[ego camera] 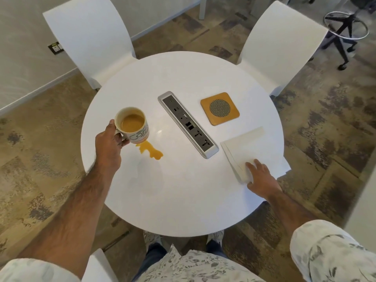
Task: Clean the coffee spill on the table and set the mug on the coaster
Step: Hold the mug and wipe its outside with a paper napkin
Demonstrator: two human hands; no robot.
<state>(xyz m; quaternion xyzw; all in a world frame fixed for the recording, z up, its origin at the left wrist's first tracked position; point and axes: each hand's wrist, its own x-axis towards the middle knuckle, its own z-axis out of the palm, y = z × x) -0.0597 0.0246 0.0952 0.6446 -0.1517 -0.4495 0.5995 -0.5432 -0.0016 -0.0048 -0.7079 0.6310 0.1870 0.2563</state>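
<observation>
Fingers (pixel 122 139) of our left hand (pixel 107 143) grip the cream ceramic mug (pixel 133 125) above the orange coffee spill (pixel 150 152); our right hand (pixel 261 178), fingers spread, presses the white paper napkin (pixel 244 147) near the square wooden coaster (pixel 219 108) on the round white table (pixel 179 190).

Office mtg nook: round white table (pixel 183 190) w/ built-in power/data strip (pixel 188 124), white chairs (pixel 89 39), swivel stool (pixel 345 27).

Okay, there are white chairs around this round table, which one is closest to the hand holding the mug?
The far-left chair, behind the left hand gripping the mug. The far-right chair stands across the table, beyond the coaster.
</observation>
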